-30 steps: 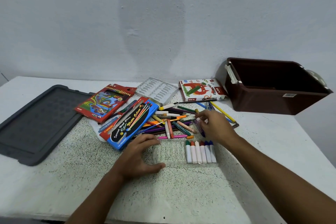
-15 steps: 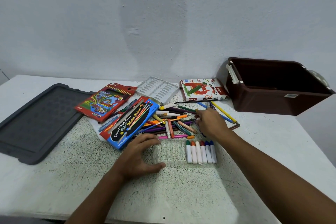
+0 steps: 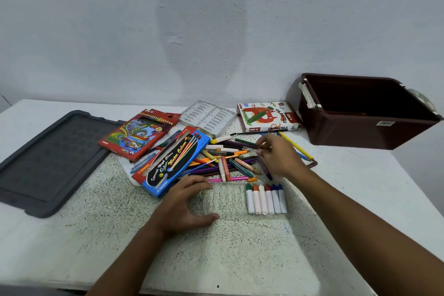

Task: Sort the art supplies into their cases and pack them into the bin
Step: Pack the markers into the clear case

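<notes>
A clear plastic tray (image 3: 223,199) lies on the table in front of me, with several white-bodied crayons (image 3: 265,199) lined up at its right end. My left hand (image 3: 185,202) grips the tray's left end, thumb at the near edge and fingers at the far edge. My right hand (image 3: 281,156) hovers over the pile of loose pencils and crayons (image 3: 228,161), its fingers curled, and holds a dark purple crayon (image 3: 265,169) that sticks out below the palm. The brown bin (image 3: 360,127) stands open at the back right.
A grey lid (image 3: 48,161) lies at the left. Behind the pile are a red colour pencil box (image 3: 141,133), a blue water colour pencil box (image 3: 175,161), a white moulded insert (image 3: 209,116) and an oil pastels box (image 3: 266,116). A wall rises right behind the table.
My right hand has shifted slightly away from me over the pile, its fingertips lifting. The left hand and the clear tray have stayed put.
</notes>
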